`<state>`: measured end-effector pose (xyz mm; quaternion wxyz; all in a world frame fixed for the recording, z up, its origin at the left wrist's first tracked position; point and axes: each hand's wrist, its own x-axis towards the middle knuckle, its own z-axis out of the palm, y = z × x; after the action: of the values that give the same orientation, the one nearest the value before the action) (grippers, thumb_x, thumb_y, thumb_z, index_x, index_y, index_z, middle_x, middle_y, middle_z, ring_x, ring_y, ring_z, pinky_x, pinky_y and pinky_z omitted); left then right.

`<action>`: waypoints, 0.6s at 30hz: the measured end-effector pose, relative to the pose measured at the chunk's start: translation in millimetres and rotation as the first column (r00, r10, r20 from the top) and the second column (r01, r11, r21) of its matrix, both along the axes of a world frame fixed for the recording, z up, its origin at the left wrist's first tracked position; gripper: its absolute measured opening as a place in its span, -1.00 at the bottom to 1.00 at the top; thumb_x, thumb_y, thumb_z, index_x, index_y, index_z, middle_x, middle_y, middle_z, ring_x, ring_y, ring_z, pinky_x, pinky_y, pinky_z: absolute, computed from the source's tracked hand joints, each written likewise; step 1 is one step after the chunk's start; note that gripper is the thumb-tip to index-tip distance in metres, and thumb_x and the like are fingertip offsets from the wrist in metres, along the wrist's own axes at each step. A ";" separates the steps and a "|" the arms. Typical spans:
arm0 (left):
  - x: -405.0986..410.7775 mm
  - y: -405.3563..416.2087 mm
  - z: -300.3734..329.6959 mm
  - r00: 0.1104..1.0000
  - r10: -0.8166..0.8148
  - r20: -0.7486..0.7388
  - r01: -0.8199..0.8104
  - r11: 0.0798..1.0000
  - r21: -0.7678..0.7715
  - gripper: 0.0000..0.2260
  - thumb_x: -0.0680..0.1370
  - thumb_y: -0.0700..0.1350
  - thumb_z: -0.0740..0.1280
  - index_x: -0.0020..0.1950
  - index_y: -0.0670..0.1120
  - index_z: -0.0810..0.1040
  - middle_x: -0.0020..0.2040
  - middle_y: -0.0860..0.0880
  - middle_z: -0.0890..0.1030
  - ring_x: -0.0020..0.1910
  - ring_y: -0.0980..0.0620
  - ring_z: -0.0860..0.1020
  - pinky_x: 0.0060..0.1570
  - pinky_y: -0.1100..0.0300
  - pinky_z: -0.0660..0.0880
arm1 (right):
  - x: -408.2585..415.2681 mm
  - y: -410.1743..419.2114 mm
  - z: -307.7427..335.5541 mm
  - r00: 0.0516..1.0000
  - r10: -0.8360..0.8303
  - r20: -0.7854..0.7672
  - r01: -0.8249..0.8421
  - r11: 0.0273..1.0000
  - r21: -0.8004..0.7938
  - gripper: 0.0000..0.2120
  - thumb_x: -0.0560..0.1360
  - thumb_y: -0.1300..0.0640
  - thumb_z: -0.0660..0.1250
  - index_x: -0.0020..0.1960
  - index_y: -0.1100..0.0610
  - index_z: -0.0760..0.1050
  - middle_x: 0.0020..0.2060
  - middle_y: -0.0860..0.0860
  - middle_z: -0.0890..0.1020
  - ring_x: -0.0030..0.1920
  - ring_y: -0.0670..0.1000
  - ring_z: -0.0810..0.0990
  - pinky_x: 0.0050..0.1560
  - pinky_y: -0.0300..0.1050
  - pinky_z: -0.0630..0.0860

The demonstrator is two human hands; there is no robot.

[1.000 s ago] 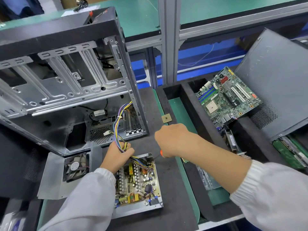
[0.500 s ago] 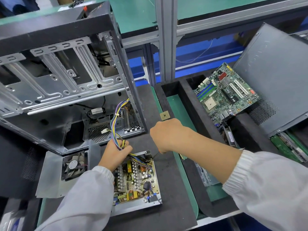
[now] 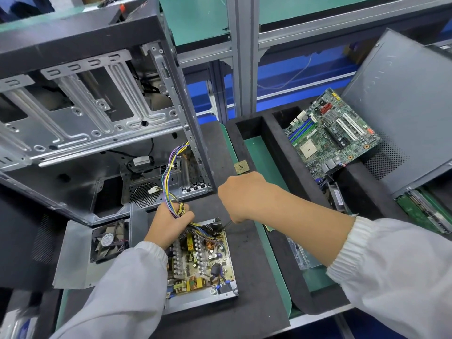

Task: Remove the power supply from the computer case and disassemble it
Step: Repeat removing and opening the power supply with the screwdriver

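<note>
Right hand [image 3: 241, 195] lifted slightly; left hand [image 3: 171, 222] still gripping cables [image 3: 171, 172].

The computer case [image 3: 97, 113] is silver-grey metal with a black top. The wires [image 3: 171, 172] are purple, yellow, blue and black. The power supply board [image 3: 203, 260] is tan with yellow and black parts. The mat [image 3: 244, 277] is black, the motherboard [image 3: 330, 135] green, both sleeves [image 3: 403, 277] white, and the fan [image 3: 108, 241] black.
</note>
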<state>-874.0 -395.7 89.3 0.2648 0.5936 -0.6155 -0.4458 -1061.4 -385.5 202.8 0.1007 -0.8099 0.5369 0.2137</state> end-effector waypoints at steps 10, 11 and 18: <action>-0.6 -0.1 0.3 1.000 0.008 -0.005 -0.008 1.000 0.010 -0.62 0.45 -0.39 0.26 -0.43 -0.06 0.20 -0.47 0.01 0.18 -0.46 0.04 0.13 -0.40 0.18 0.13 | 3.4 1.6 3.2 1.000 0.014 0.003 -0.014 1.000 -0.017 -0.85 0.48 0.22 0.34 -0.07 0.11 0.35 -0.35 -0.01 0.33 -0.26 0.06 0.40 -0.23 -0.09 0.29; -0.6 -0.1 0.4 1.000 0.005 -0.004 -0.005 1.000 0.006 -0.61 0.45 -0.39 0.26 -0.43 -0.05 0.19 -0.47 0.02 0.18 -0.46 0.05 0.13 -0.40 0.18 0.13 | 3.9 1.7 3.3 1.000 0.011 0.005 -0.011 1.000 -0.012 -0.85 0.48 0.22 0.33 -0.07 0.11 0.35 -0.35 -0.01 0.33 -0.26 0.06 0.40 -0.22 -0.09 0.30; -0.5 -0.2 0.3 1.000 -0.005 -0.020 0.005 1.000 -0.004 -0.63 0.45 -0.43 0.25 -0.42 -0.10 0.20 -0.49 0.04 0.17 -0.45 0.05 0.13 -0.39 0.17 0.11 | 20.1 4.6 10.8 0.998 0.046 -0.030 -0.045 0.998 0.040 -0.72 0.54 0.27 0.18 0.22 0.16 0.48 0.01 0.07 0.53 -0.03 0.15 0.53 -0.07 0.01 0.46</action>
<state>-874.5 -395.9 89.6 0.2712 0.5870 -0.6152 -0.4511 -1041.2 -380.9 213.6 0.1035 -0.8163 0.5156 0.2392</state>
